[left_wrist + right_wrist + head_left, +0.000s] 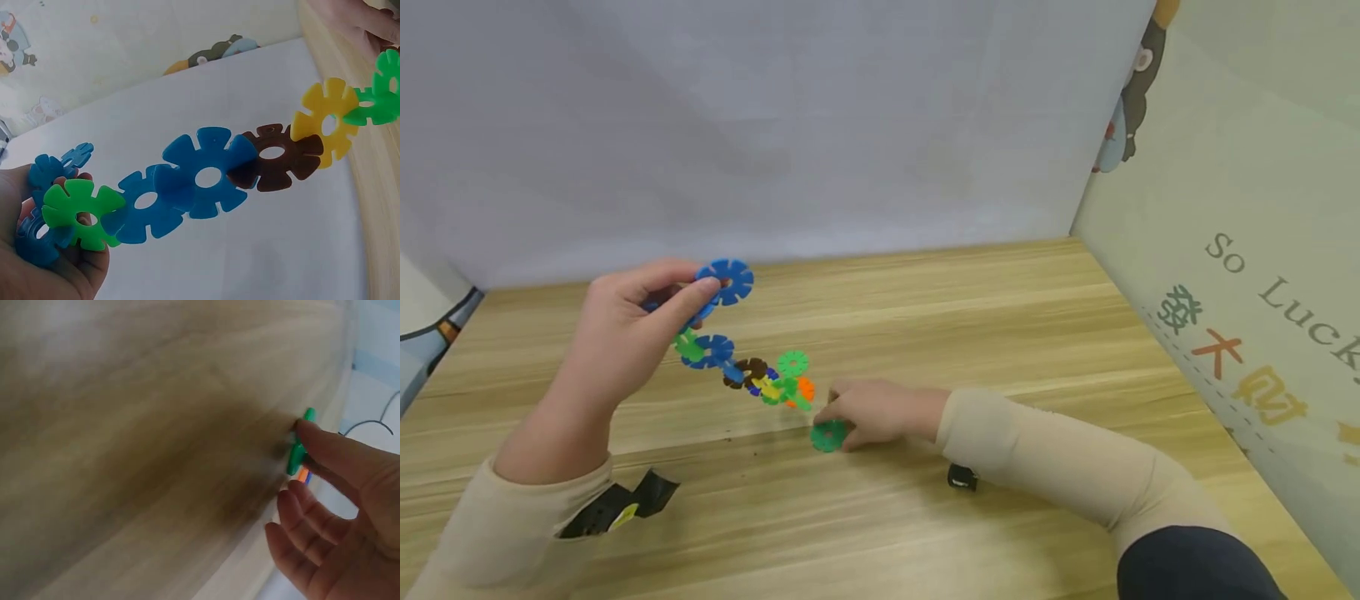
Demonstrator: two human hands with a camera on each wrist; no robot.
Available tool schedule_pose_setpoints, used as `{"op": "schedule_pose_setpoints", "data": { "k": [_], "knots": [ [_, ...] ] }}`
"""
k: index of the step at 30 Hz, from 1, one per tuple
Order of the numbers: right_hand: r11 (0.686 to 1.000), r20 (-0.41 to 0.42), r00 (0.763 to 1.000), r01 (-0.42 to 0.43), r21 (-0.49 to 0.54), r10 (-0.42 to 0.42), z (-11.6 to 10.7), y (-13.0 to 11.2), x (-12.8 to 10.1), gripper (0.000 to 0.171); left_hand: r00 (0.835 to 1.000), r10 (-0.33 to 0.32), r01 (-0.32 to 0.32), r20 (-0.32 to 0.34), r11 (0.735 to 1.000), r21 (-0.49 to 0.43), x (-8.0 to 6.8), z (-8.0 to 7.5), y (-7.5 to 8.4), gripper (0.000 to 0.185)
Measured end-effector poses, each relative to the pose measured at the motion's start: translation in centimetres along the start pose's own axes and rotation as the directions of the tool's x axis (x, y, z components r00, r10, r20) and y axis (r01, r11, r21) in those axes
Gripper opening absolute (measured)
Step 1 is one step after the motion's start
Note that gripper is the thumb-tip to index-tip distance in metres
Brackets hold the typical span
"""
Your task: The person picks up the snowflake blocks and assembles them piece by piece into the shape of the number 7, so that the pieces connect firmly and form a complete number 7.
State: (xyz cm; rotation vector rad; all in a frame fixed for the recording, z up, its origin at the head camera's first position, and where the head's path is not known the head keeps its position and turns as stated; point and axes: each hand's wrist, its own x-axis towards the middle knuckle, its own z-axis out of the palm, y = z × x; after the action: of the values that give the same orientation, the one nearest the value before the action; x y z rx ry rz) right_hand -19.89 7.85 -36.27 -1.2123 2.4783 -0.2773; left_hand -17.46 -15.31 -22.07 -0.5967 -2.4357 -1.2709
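- Chain (752, 375): our left hand (625, 333) pinches its blue end up off the table (1000, 317), so it hangs clear for joining.
- Right hand (872, 412) pinches a green disc (828, 435) down on the wood.

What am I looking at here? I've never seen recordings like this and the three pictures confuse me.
There is no machine: a person works with bare hands and wears three cameras. The big picture comes from the head and looks down at a wooden table. The other two come from the wrists.

The left hand holds up one end of a chain of flower-shaped plastic discs, blue, green, brown, yellow and orange, slotted together. The left wrist picture shows that chain close up.

The right hand is down at the table, pinching a single green disc. The right wrist picture is blurred but shows fingers on that disc.
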Motion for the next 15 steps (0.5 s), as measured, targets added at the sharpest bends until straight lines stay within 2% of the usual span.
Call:
{"op": "schedule_pose_setpoints", "data": {
  "k": [3,6,11,15],
  "knots": [
    [0.999,-0.007,1.0,0.014,-0.04,-0.014,0.2,-0.2,-0.5,0.043,0.999,0.006,-0.007,-0.036,1.0,-0.015,-0.7,0.5,0.6,0.011],
    [1.0,0.001,1.0,-0.016,0.01,0.016,0.4,0.0,-1.0,0.042,0.998,0.022,-0.024,-0.058,0.999,-0.034,-1.4,1.0,1.1,0.01],
    [0.987,-0.009,1.0,0.005,0.162,-0.003,0.4,1.3,-2.7,0.024,0.993,0.019,-0.03,-0.119,0.995,-0.096,-2.6,2.0,2.1,0.009],
    [0.945,-0.039,0.998,0.062,0.321,-0.052,-0.9,3.0,-4.8,0.008,0.988,0.01,-0.033,-0.152,0.988,-0.151,-3.4,2.9,2.7,0.008]
  ]
}}
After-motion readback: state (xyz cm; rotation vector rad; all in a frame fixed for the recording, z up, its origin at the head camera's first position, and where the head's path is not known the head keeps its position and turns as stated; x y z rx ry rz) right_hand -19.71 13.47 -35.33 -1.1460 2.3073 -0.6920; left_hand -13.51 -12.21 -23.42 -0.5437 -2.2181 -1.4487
